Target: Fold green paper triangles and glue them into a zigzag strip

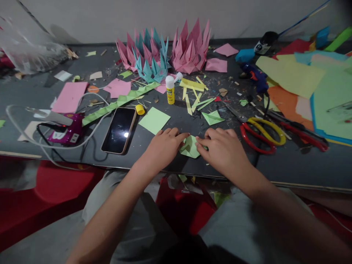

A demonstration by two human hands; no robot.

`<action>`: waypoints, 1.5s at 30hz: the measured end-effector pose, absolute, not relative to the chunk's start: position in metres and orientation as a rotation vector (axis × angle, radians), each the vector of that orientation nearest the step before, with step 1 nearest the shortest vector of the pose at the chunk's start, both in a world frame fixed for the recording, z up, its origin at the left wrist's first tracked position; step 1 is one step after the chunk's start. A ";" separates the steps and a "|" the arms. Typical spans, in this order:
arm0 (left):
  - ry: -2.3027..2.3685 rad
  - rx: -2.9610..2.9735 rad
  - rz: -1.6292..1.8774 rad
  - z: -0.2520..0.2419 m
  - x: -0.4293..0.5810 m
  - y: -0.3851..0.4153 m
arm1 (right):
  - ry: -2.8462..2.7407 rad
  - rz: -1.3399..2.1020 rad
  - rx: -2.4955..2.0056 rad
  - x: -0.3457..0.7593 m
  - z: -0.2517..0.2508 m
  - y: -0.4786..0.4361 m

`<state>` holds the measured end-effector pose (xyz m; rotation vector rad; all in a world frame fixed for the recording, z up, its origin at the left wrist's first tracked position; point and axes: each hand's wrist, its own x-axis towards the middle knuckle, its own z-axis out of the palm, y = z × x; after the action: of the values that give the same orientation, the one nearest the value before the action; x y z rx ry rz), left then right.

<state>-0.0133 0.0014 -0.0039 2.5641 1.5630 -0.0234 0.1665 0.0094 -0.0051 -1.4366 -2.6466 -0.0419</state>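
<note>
The paper [189, 149], which is green and partly folded, lies on the table [297, 167] near its front edge, between the two hands. The left hand [165, 146] touches it from the left and the right hand [224, 146] from the right, both with curled fingers (whether they pinch it, I cannot tell). Just beyond the left hand lies a green square [154, 120]; the scissors [272, 134] are at the right.

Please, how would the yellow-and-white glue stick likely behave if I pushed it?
The glue stick would probably tip easily, since it stands upright and looks tall for its width. Once fallen, it may roll, because its body appears cylindrical.
</note>
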 end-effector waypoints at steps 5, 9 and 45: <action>1.553 2.543 0.002 -0.007 -0.017 0.003 | -2.657 0.127 -1.520 0.180 0.000 0.015; 1.460 2.425 0.335 -0.017 -0.022 0.003 | -2.606 0.530 -1.391 0.195 -0.006 0.024; 1.510 2.731 0.429 -0.018 0.018 -0.049 | -2.675 0.499 -0.750 0.215 -0.029 0.036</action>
<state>0.0180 -0.0486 -0.0180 2.7307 1.5099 0.4288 0.2148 0.0360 -0.0294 -0.7504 -2.6747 0.4991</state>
